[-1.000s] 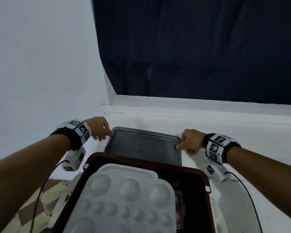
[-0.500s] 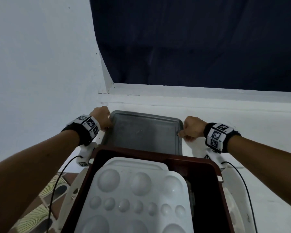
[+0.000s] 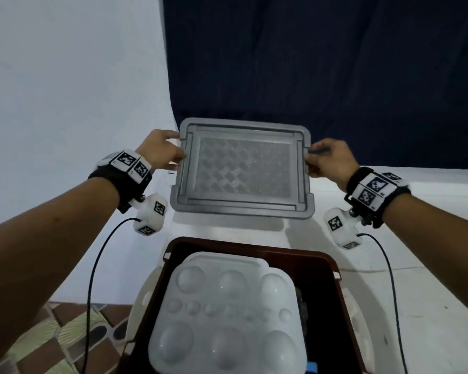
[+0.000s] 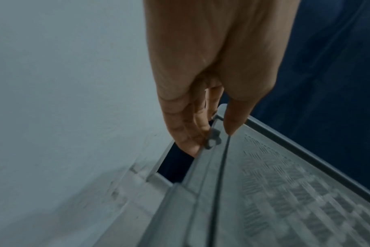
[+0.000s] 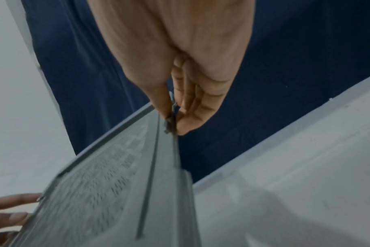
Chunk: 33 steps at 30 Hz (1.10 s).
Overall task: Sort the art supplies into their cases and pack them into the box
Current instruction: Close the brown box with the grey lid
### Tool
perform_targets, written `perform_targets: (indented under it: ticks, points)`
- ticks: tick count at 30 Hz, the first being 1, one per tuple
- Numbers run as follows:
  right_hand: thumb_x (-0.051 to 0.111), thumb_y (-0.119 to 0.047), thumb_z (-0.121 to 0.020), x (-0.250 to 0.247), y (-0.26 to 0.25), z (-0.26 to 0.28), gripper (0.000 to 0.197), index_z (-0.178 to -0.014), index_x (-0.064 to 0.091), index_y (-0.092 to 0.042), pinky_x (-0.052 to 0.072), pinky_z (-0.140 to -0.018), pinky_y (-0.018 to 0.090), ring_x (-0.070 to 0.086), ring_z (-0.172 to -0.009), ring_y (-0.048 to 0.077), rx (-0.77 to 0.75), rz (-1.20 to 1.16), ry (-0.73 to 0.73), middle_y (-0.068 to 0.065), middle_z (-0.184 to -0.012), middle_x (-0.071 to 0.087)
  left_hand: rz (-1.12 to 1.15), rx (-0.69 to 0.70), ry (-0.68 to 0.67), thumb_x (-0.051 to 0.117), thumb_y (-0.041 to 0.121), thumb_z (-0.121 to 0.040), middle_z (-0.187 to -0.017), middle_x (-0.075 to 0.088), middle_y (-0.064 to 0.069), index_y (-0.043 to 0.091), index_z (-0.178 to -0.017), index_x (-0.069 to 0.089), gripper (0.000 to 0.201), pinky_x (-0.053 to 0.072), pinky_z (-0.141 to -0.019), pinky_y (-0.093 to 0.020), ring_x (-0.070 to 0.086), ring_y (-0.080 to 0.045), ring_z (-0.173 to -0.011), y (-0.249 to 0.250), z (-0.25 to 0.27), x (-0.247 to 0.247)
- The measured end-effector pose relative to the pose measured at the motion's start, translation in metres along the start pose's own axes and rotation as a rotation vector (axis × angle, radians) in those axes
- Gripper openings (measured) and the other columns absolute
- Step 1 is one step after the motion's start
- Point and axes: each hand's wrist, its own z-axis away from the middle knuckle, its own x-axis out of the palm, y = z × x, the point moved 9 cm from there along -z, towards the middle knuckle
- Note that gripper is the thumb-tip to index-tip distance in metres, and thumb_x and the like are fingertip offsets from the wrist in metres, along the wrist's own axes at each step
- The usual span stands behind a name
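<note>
While the left hand (image 3: 161, 149) pinches the left rim of the grey lid (image 3: 243, 168), thumb on the upper face and fingers (image 4: 186, 127) curled under the edge, the right hand (image 3: 328, 160) does the same on the opposite rim, its thumb and fingers closing on a small tab there. Between the two hands the lid is held in the air, tilted with its far edge raised, so that its patterned centre panel faces the head camera. Its near edge hangs above the white tabletop (image 3: 430, 306), where it casts a shadow, and it is clear of the box. Nearer the person, the dark brown box (image 3: 333, 268) stands open on the tabletop. Inside it lies a white paint palette (image 3: 227, 314) with round wells, filling most of the opening; a dark gap shows along its right side, with something there too dim to make out. A white wall (image 3: 65, 76) rises to the left and a dark blue curtain (image 3: 335, 63) hangs behind the lid. Patterned floor tiles (image 3: 52, 336) show at the lower left.
</note>
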Motion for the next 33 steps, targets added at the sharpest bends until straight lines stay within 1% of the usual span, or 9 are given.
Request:
perform_targets:
  ticks: [6,9,12,16,21,25,28,30,33]
  points:
    - [0.069,-0.007,-0.088,-0.035,-0.035,0.059,0.010,-0.097,0.065,-0.002,0.058,-0.064,0.027,0.063,-0.069,0.016,-0.043,-0.105,-0.010,0.010,-0.083,0.065,0.010,0.134,-0.080,0.054,-0.005,-0.090,-0.095,0.068,-0.016,0.005,-0.117,0.064,0.030,0.060,-0.076,-0.033,0.063,-0.022,-0.085,0.051,0.052,-0.001]
    - [0.069,-0.005,-0.088,-0.045,-0.024,0.097,0.025,-0.110,0.065,0.005,0.060,-0.082,0.039,0.069,-0.086,0.024,-0.015,-0.049,-0.062,0.015,-0.099,0.071,-0.023,0.105,-0.162,0.060,-0.001,-0.090,-0.100,0.070,-0.019,0.002,-0.117,0.064,0.027,0.060,-0.072,-0.028,0.067,-0.023,-0.086,0.048,0.090,0.011]
    - [0.071,-0.011,-0.087,-0.050,-0.004,0.138,0.020,-0.101,0.070,0.004,0.055,-0.087,0.052,0.068,-0.085,0.030,0.021,0.061,-0.124,0.026,-0.099,0.071,-0.074,0.044,-0.225,0.063,0.002,-0.089,-0.091,0.072,-0.016,0.002,-0.114,0.064,0.025,0.060,-0.069,-0.027,0.070,-0.021,-0.078,0.031,0.130,0.023]
    - [0.071,-0.012,-0.087,-0.046,0.021,0.190,0.015,-0.089,0.073,0.003,0.055,-0.080,0.048,0.061,-0.072,0.024,0.057,0.114,-0.208,0.028,-0.090,0.070,-0.183,-0.044,-0.247,0.062,0.002,-0.091,-0.068,0.070,-0.003,0.002,-0.108,0.065,0.017,0.057,-0.059,-0.023,0.066,-0.014,-0.063,-0.001,0.173,0.028]
    - [0.071,-0.015,-0.088,-0.037,0.050,0.244,0.021,-0.088,0.071,0.006,0.049,-0.059,0.031,0.058,-0.063,0.018,0.079,0.152,-0.264,0.018,-0.072,0.066,-0.361,-0.102,-0.234,0.062,0.003,-0.088,-0.081,0.069,-0.018,0.005,-0.112,0.064,0.024,0.058,-0.069,-0.034,0.064,-0.024,-0.072,-0.035,0.219,0.030]
    - [0.073,-0.021,-0.085,-0.033,0.066,0.268,0.023,-0.083,0.070,0.001,0.051,-0.059,0.033,0.059,-0.054,0.019,0.063,0.235,-0.214,0.009,-0.062,0.067,-0.520,-0.148,-0.222,0.068,0.011,-0.085,-0.072,0.063,-0.015,0.004,-0.113,0.065,0.029,0.052,-0.055,-0.028,0.056,-0.020,-0.063,-0.059,0.243,0.028]
    - [0.071,-0.022,-0.088,-0.035,0.062,0.278,0.018,-0.093,0.070,-0.005,0.045,-0.048,0.017,0.057,-0.044,0.006,0.044,0.250,-0.136,0.004,-0.062,0.065,-0.499,-0.206,-0.157,0.070,0.015,-0.086,-0.074,0.061,-0.012,0.001,-0.115,0.059,0.034,0.051,-0.051,-0.028,0.055,-0.021,-0.059,-0.070,0.253,0.024]
    - [0.069,-0.022,-0.089,-0.035,0.057,0.282,0.019,-0.102,0.071,-0.007,0.045,-0.044,0.015,0.060,-0.046,0.007,0.034,0.257,-0.124,0.007,-0.068,0.069,-0.486,-0.223,-0.090,0.074,0.021,-0.084,-0.078,0.063,-0.014,0.004,-0.110,0.058,0.035,0.055,-0.054,-0.032,0.058,-0.023,-0.061,-0.070,0.259,0.019]
    - [0.067,-0.020,-0.089,-0.035,0.050,0.282,0.014,-0.094,0.072,-0.008,0.044,-0.043,0.015,0.061,-0.044,0.010,0.029,0.314,-0.117,0.008,-0.065,0.069,-0.480,-0.215,-0.011,0.079,0.028,-0.079,-0.075,0.067,-0.016,-0.002,-0.090,0.069,0.033,0.060,-0.060,-0.035,0.061,-0.025,-0.061,-0.065,0.267,0.013]
